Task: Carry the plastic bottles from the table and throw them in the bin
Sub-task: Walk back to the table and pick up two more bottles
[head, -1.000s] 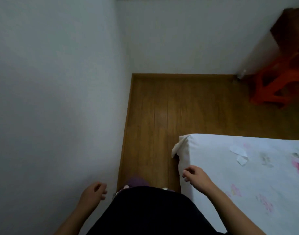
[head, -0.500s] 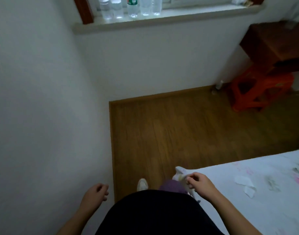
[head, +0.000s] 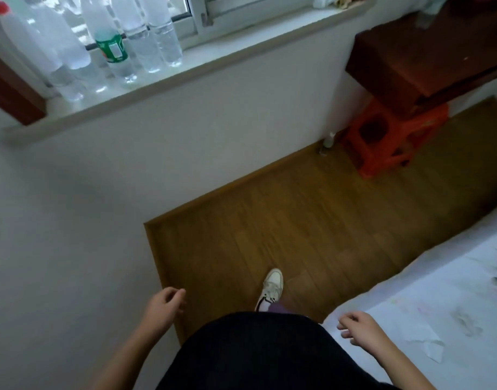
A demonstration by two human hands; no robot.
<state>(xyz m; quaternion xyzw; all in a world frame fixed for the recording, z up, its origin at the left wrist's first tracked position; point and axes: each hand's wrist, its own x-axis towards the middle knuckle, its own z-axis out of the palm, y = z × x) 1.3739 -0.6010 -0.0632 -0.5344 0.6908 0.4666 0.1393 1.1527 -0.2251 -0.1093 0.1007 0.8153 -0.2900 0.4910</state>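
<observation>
Several clear plastic bottles (head: 146,43) stand in a cluster on the windowsill (head: 241,49) at the top left; one of them carries a green label (head: 112,49). Low in the frame, my left hand (head: 164,308) hangs beside the white wall with its fingers loosely curled and nothing in it. My right hand (head: 359,330) hovers over the corner of the bed, also loosely curled and holding nothing. No bin is in sight. Both hands are far below the bottles.
A dark wooden table (head: 427,57) stands at the top right with a red plastic stool (head: 388,142) under it. A white bed sheet (head: 438,319) fills the lower right. Wooden floor (head: 283,226) lies ahead, with my white shoe (head: 271,288) on it. A small bottle (head: 327,142) stands by the skirting.
The view has lifted and moved forward: the windowsill with the bottles came into sight and grew nearer. My right hand left the sheet's corner. A foot has stepped ahead.
</observation>
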